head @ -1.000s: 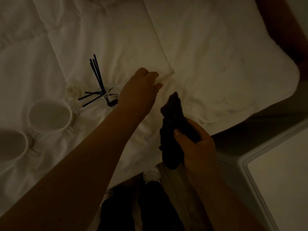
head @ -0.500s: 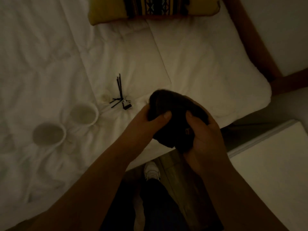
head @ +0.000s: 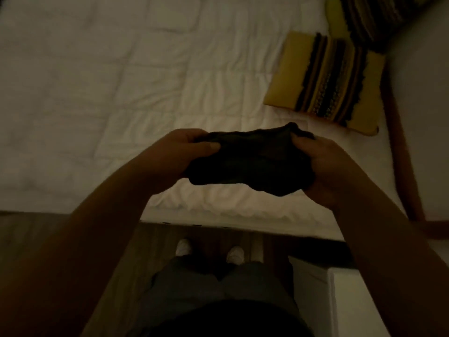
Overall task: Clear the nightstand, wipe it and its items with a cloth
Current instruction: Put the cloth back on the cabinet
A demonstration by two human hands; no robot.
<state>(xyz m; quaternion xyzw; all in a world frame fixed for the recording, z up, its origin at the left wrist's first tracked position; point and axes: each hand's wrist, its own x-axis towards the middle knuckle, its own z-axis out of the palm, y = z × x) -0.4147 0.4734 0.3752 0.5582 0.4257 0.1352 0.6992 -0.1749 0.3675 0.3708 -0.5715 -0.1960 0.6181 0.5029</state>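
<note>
A dark cloth [head: 252, 161] is stretched between both my hands above the near edge of the white bed [head: 121, 93]. My left hand [head: 179, 156] grips its left end with thumb on top. My right hand [head: 323, 166] pinches its right end. The white nightstand [head: 345, 302] shows only as a corner at the lower right, partly hidden by my right forearm. The cups and the reed sticks are out of view.
A yellow cushion with dark stripes [head: 325, 79] lies on the bed at the upper right, a second one [head: 369, 13] behind it. A wooden bed frame [head: 401, 166] runs down the right side. My legs and white shoes [head: 209, 249] stand on the dark floor.
My view has swung right, so the cups and sticks left the frame. My hands have pulled apart and spread the bunched cloth between them.
</note>
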